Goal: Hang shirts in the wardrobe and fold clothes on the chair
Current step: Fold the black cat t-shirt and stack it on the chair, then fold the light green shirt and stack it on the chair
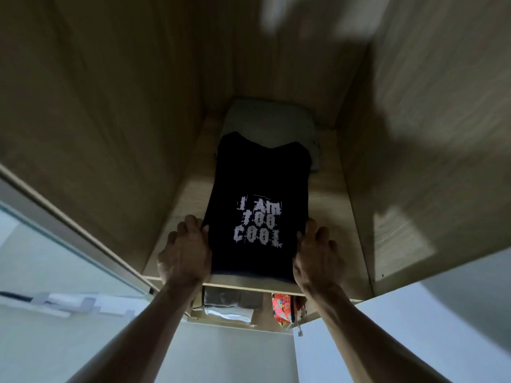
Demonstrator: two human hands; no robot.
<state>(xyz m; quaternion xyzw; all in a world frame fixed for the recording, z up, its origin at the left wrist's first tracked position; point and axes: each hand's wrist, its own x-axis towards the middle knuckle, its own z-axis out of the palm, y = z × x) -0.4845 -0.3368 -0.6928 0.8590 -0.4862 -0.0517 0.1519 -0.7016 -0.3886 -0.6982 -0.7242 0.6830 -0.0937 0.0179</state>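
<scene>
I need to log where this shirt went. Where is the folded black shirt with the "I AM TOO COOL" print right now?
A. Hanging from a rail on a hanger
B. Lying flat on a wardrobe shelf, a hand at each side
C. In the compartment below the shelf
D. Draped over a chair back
B: the black shirt lies flat on the wardrobe shelf, with the left hand and right hand at its two side edges.

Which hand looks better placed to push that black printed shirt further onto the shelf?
Probably neither alone: the left hand and right hand grip opposite near edges of the folded black shirt alike. The wooden shelf shows more bare space on the right.
</scene>
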